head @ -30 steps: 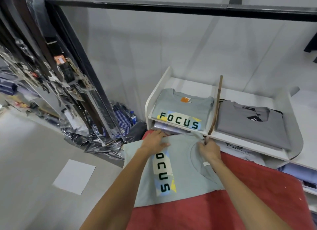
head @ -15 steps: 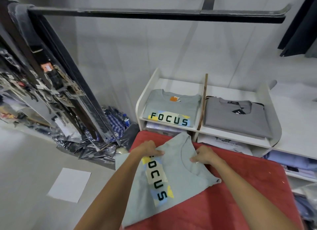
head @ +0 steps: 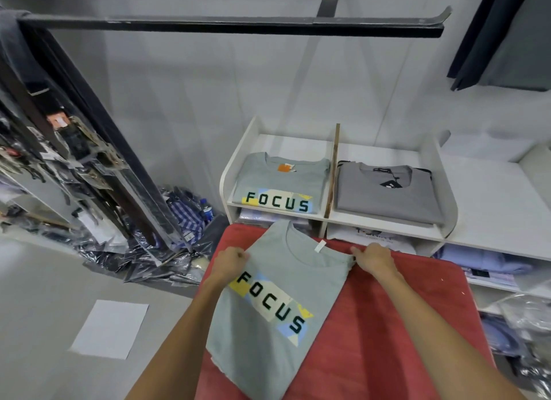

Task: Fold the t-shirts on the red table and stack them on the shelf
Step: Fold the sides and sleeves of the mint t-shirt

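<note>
While the grey FOCUS t-shirt point(head: 268, 304) lies skewed on the red table point(head: 387, 325), its shoulders are pinched by the left hand point(head: 229, 261) and right hand point(head: 372, 258). Both edges should be pulled taut and squared before folding. Since 0.5 s ago, it has been turned collar-first toward the white shelf point(head: 387, 220).

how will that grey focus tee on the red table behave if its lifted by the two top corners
Probably floppy: the grey FOCUS t-shirt lies limp with soft creases. It would likely sag between the left hand and right hand. On the red table it should drag, not slide as a sheet.
</note>
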